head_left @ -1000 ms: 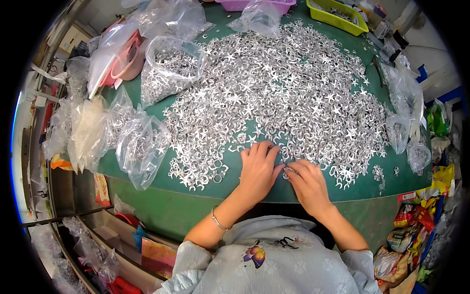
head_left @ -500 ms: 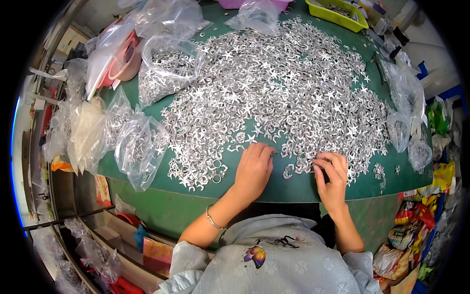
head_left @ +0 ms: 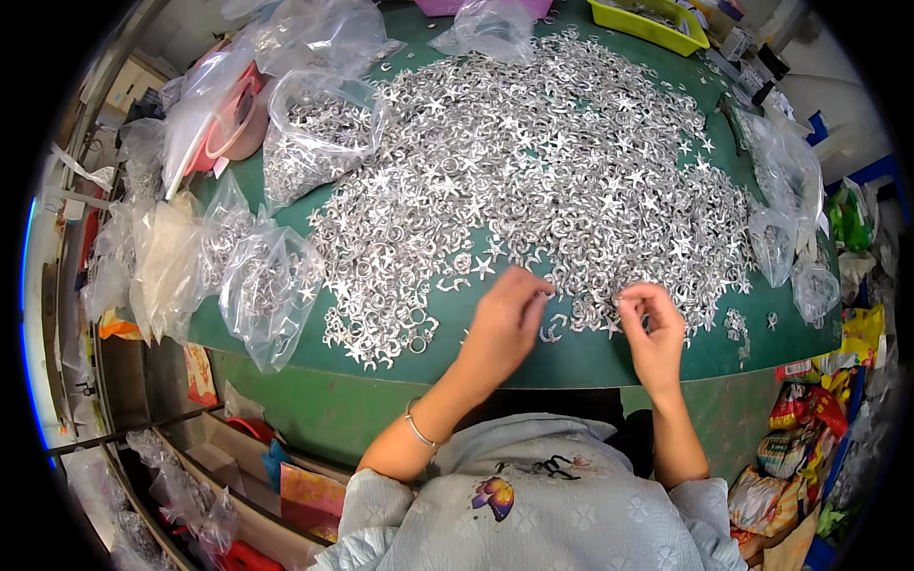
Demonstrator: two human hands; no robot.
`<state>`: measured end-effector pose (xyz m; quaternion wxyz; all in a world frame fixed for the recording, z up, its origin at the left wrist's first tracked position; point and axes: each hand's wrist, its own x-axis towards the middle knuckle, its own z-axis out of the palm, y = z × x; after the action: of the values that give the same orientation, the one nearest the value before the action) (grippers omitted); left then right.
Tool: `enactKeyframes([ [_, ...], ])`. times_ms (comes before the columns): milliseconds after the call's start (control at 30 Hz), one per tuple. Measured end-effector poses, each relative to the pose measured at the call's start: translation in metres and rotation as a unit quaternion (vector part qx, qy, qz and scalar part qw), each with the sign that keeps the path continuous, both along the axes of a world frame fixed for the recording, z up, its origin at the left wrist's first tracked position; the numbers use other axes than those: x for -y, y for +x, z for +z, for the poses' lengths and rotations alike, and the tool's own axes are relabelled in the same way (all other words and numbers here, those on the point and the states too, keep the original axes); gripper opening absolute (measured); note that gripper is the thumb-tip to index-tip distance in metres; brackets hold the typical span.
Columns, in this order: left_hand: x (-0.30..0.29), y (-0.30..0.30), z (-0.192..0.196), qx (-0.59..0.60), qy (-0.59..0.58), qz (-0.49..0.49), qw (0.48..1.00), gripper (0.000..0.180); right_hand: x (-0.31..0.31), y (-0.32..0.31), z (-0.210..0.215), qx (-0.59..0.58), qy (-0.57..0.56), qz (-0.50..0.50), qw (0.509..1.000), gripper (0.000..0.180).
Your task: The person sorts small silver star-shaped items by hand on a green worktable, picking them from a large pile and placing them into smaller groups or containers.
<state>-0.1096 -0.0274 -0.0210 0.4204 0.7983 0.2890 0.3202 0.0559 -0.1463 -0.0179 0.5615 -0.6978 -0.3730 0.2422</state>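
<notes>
A wide pile of small silver-coloured metal pieces, shaped like stars, crescents and rings, covers much of the green table. My left hand hovers at the pile's near edge, its fingers pinched together; whatever they may grip is too small to name. To its right, my right hand presses thumb and forefinger together at the front of the heap, with a tiny pale spot at the tips. A few crescent pieces lie between the hands. A smaller cluster sits left of my left hand.
Clear plastic bags of silver pieces stand at the left, beside a pink basket. A yellow-green tray and a purple container are at the far edge. More plastic bags lie right. Drawers are below left.
My left hand has shifted slightly right and turned, its fingers pointing toward my right hand. My right hand has drawn back a little, thumb and forefinger closing into a pinch.
</notes>
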Motion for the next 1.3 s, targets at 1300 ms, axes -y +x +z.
enactKeyframes([
  [1300, 0.002, 0.031, 0.004, -0.172, 0.125, -0.026, 0.977, 0.008, 0.019, 0.037, 0.019, -0.562, 0.111, 0.011, 0.819, 0.01],
])
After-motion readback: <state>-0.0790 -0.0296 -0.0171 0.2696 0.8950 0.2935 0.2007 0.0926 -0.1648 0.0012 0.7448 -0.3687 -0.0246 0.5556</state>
